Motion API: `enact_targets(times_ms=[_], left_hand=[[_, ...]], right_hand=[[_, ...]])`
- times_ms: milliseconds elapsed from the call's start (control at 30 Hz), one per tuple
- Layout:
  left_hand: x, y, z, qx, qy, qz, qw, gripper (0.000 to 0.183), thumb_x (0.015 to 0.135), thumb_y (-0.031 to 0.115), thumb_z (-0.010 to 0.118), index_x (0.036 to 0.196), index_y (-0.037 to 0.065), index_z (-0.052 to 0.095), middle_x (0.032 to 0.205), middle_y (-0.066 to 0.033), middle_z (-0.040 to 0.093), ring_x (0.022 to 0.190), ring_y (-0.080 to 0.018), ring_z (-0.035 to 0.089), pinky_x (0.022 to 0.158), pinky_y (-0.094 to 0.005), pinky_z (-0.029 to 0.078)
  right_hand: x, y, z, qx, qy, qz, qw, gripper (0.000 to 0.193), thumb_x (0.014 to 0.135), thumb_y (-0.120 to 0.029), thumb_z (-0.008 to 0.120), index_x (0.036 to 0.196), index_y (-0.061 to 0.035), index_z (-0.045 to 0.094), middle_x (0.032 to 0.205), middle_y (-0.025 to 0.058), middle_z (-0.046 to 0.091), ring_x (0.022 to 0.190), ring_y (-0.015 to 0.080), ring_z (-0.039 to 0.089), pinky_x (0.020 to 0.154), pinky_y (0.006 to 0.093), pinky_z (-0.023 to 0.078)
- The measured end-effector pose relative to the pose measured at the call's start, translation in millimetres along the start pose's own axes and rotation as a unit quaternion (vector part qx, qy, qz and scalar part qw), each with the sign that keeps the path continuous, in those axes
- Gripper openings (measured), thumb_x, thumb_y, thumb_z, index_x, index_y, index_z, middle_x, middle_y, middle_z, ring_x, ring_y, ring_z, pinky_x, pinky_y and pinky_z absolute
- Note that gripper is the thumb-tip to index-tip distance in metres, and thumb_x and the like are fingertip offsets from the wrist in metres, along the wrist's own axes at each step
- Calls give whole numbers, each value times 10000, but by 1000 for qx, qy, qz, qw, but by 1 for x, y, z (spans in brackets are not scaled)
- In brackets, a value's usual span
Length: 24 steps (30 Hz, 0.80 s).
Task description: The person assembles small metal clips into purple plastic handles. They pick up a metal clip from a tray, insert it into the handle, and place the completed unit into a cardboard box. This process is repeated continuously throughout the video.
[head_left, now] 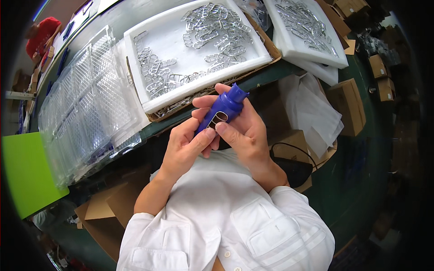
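Observation:
In front of my chest both hands are closed around a blue plastic cylinder-shaped part [233,103] with a narrower, notched end pointing up and away to the right. A shiny metal wire clip [220,113] with rounded loops lies against an opening in its side. My left hand [183,143] grips the lower end, its thumb pressed at the clip's near end. My right hand [250,133] wraps the part from the right, thumb tip beside the clip. How far the clip is seated, I cannot tell.
A white foam tray [165,45] holding many loose metal wire clips [216,27] rests on a carton beyond my hands. Another foam tray [332,56] with clips sits at right. Clear plastic trays [86,99] stand left, beside a green sheet [27,174]. Cardboard boxes [346,106] flank me. Far left, a person [43,38] wears red.

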<state>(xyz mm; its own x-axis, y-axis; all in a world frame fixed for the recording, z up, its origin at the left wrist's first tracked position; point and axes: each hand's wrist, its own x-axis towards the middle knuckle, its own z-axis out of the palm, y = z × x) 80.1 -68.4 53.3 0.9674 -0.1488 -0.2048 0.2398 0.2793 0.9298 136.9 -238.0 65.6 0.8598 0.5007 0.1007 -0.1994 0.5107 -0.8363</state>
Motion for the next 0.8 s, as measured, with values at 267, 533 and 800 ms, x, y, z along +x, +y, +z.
enact_targets(times_ms=[267,533,800], left_hand=[[-31,21,-3,-182,-60,-54,980,425,1017,352,591,1192,-35,618,898,-104,682,655,-137,626,577,-260,491],[-40,23,-7,-149,-44,-16,988,313,1003,297,584,1066,-5,643,797,-78,658,612,-102,589,539,-236,453],[-40,10,-11,-130,-15,23,991,263,968,259,578,957,9,660,731,-58,632,552,-75,522,501,-230,401]], right_hand=[[-11,-5,27,-24,10,28,999,632,1058,-83,601,1589,27,276,1383,214,602,1222,258,641,1027,377,549],[-16,-9,52,-117,9,-18,993,637,1031,-108,643,1565,29,324,1347,214,619,1199,279,671,1007,413,575],[-18,-2,58,-139,-2,-30,990,634,1044,-32,607,1584,48,286,1373,224,601,1213,262,654,953,362,597]])
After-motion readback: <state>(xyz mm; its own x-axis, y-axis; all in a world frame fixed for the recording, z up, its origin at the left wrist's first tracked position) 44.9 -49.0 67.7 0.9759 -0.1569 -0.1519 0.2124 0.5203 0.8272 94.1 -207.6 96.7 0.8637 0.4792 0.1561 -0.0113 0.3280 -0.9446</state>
